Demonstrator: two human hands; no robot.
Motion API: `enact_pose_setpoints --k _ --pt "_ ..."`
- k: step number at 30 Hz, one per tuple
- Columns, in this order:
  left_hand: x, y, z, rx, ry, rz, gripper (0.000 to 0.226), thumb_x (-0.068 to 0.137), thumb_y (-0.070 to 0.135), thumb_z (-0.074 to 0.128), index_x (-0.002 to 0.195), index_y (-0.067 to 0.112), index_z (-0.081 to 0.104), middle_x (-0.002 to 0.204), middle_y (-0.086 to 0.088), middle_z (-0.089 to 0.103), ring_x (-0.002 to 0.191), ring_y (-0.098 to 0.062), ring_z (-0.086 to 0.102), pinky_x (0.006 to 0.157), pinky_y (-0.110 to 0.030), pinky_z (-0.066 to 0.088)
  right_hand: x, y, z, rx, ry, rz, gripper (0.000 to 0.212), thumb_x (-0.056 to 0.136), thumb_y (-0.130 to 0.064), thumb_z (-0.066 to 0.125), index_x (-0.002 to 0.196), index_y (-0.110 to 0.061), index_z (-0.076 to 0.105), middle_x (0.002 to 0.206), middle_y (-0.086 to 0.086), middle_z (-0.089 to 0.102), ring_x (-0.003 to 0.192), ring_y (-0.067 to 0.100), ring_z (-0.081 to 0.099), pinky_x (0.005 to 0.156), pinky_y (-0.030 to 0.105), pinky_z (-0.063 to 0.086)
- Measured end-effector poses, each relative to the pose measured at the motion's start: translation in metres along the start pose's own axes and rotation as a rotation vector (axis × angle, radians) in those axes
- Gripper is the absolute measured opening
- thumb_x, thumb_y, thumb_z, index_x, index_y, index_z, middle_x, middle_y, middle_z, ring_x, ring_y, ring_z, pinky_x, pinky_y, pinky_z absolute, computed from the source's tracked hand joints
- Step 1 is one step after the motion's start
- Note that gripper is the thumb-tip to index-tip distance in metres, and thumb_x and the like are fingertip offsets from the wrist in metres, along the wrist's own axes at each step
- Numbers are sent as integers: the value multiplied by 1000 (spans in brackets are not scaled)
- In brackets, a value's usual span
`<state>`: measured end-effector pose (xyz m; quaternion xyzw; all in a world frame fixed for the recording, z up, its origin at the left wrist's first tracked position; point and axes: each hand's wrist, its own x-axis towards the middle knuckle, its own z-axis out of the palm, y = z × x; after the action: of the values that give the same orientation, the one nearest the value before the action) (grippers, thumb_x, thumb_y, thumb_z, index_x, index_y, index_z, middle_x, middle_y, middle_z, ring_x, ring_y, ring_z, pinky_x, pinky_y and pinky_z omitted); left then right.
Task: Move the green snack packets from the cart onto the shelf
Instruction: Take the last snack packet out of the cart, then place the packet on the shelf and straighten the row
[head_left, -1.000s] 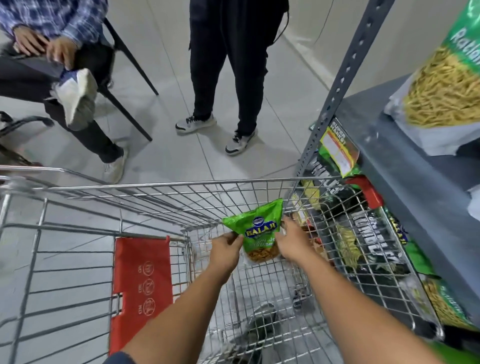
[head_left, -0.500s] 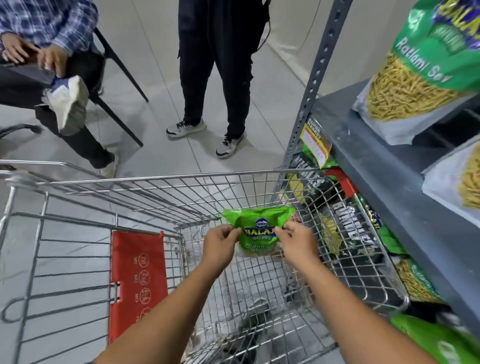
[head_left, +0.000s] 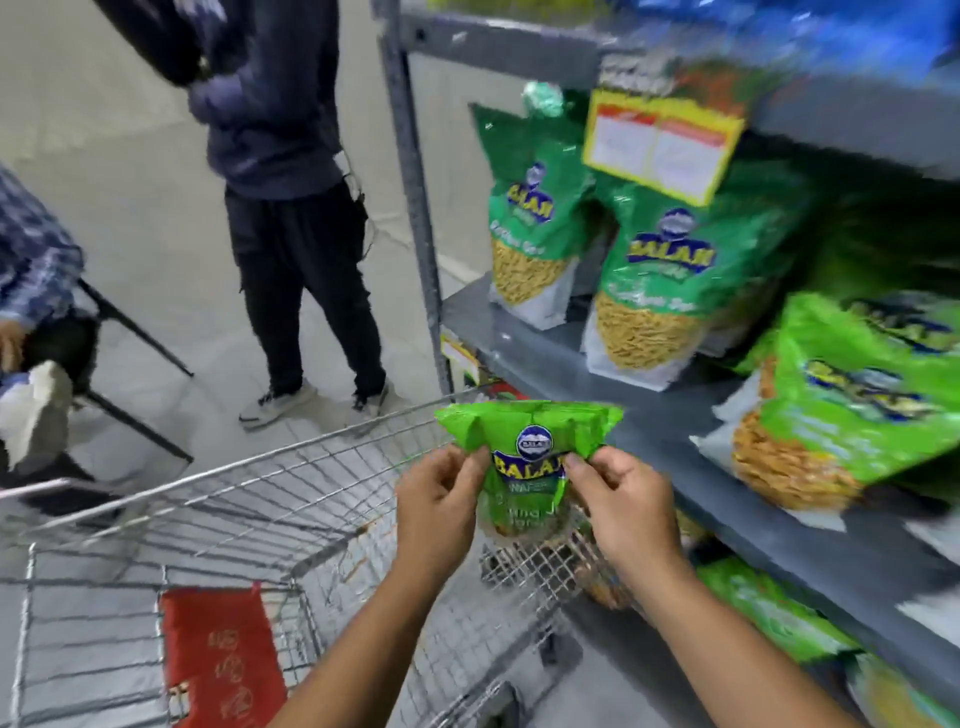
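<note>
The green snack packet (head_left: 527, 457) hangs upright in the air above the far right corner of the wire cart (head_left: 291, 499), just short of the grey metal shelf (head_left: 613, 405) at its 3 o'clock, over a pale tiled floor (head_left: 130, 218). On that shelf, from 12 to 3 o'clock of the packet, stand larger green bags (head_left: 660, 291); the cart's basket looks bare apart from a red flap (head_left: 223, 654) at 7 o'clock. The left hand (head_left: 439, 512) and right hand (head_left: 621, 506) each pinch a side of the packet between thumb and fingers.
</note>
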<state>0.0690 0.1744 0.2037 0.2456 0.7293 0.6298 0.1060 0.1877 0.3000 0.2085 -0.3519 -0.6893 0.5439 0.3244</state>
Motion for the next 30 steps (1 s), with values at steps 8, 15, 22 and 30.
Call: enact_pose_setpoints --k 8,15,22,30 --pt "-49 91 80 -168 -215 133 38 87 16 64 53 7 50 47 6 44 49 -9 38 49 -30 33 -48 -41 -125 44 259 -136 27 81 -27 67 55 -24 60 40 -14 45 42 -1 35 41 19 28" --pt "-112 143 151 -287 -445 154 32 88 13 63 65 -6 55 57 -16 48 55 -21 41 51 -38 35 -109 -42 -222 128 481 -123 37 69 -46 67 72 -9 63 58 14 52 60 15 42 57 36 34" --pt "-203 173 256 -328 -753 196 42 81 34 62 58 2 48 54 -10 40 55 -18 34 49 -43 34 -187 -33 -342 79 769 -127 6 77 -29 69 77 -34 73 67 -15 73 63 0 60 62 23 49" --pt "-272 181 363 -328 -958 78 39 87 26 63 58 9 42 58 -9 30 61 -20 31 60 -39 31 -209 5 -454 45 936 14 24 80 -21 68 92 0 68 93 27 70 84 24 63 86 56 51"
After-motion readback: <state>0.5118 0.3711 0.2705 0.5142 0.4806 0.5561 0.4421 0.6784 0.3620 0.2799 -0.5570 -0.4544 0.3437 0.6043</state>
